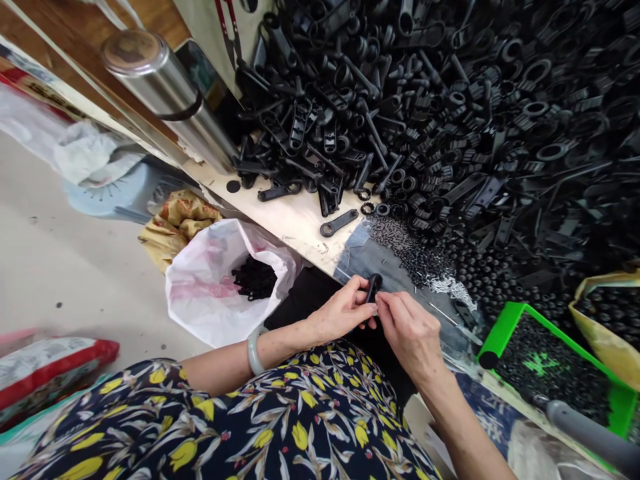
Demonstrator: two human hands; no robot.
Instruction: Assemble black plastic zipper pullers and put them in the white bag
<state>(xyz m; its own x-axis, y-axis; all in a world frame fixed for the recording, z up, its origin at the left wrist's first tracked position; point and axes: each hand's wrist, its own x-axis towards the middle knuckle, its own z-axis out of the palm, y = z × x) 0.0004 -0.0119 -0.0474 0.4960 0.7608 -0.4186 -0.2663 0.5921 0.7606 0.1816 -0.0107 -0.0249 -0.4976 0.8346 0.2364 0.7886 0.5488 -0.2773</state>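
Observation:
My left hand (337, 313) is closed around a black plastic part (373, 285) with a rounded end, held upright near the table's edge. Against the lower side of that part, the fingertips of my right hand (411, 333) are pinched together; whatever they hold is too small or hidden to make out. A similar flat black lever with a ring end (340, 223) lies on the wooden tabletop just beyond my hands. Close by are a heap of tiny dark pieces (393, 240) and a small pile of silvery pins (453, 288).
A large heap of black plastic parts (380, 100) covers the table. At right stands a green tray (500, 330) of small black pieces, beside a grey-handled tool (585, 427). A steel flask (175, 100) is at left; below it, a white sack (195, 293) holds black parts.

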